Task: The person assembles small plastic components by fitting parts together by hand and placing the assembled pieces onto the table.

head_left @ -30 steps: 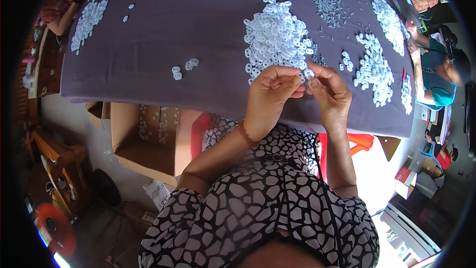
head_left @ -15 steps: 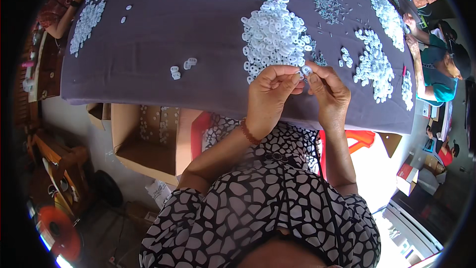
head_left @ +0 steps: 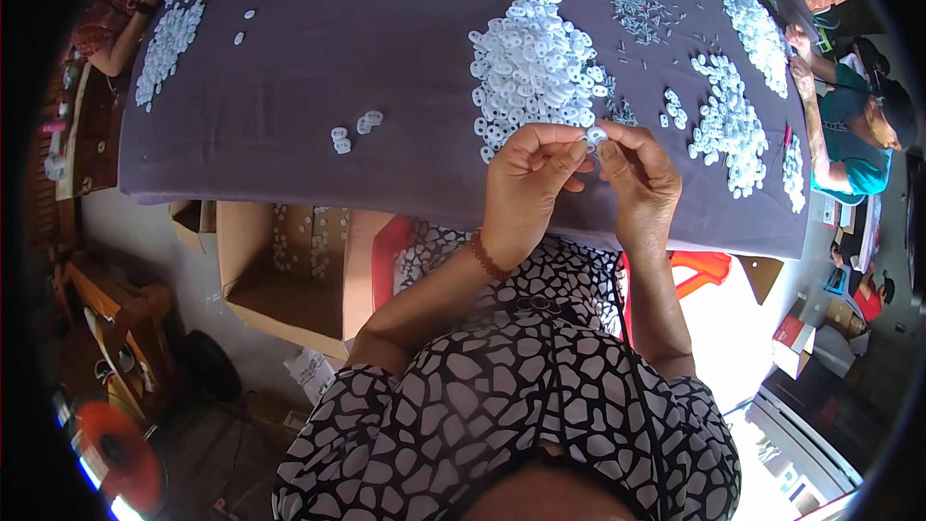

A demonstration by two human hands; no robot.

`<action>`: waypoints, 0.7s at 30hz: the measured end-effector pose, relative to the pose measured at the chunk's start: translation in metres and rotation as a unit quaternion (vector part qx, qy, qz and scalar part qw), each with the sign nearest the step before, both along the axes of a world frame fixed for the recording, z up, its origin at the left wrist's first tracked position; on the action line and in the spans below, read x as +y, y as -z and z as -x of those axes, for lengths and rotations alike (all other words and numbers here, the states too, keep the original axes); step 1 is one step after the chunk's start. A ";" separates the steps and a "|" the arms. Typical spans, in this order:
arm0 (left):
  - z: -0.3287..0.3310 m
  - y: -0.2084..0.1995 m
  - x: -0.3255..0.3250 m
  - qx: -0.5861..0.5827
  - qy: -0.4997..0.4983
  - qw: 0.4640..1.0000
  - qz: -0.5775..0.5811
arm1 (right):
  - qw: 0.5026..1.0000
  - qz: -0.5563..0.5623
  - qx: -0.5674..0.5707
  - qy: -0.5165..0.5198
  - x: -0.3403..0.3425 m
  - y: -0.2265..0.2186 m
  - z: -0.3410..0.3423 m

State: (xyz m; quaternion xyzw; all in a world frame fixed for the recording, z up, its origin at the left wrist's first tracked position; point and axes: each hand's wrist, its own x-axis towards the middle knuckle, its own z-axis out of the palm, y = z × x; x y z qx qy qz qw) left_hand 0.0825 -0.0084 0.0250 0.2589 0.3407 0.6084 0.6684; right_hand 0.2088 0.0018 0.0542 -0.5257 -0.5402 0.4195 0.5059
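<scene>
Between the fingertips of both hands is a small white oval plastic piece [head_left: 596, 136] with dark marks. My left hand [head_left: 536, 169] pinches it from the left, thumb and forefinger closed on its edge. From the other side, my right hand [head_left: 639, 174] grips it the same way. Whether a second piece sits behind it I cannot tell. Just beyond my hands rises a big heap of similar white oval pieces [head_left: 533, 63]. Small grey metal screws or pins [head_left: 622, 112] lie at that heap's right edge.
A dark cloth-covered table [head_left: 318, 58] spreads ahead. More metal bits [head_left: 639, 14] and another white heap [head_left: 730, 130] lie right. A few pieces [head_left: 341, 140] sit left. An open cardboard box [head_left: 289, 299] stands below the edge. A co-worker in teal [head_left: 854, 150] works at right.
My two hands have drawn slightly closer together at the fingertips around the white piece. The heaps and loose pieces have stayed in place.
</scene>
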 end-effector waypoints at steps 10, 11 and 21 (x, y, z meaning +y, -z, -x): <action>-0.003 0.005 -0.001 0.009 -0.020 0.999 -0.030 | 0.999 -0.006 -0.047 0.001 0.001 0.002 -0.001; -0.003 0.006 -0.002 0.009 -0.021 0.999 -0.029 | 0.999 0.004 -0.034 0.004 0.001 0.002 -0.001; -0.003 0.008 -0.001 -0.080 -0.017 0.997 0.003 | 0.991 -0.038 -0.123 -0.037 0.006 -0.002 -0.006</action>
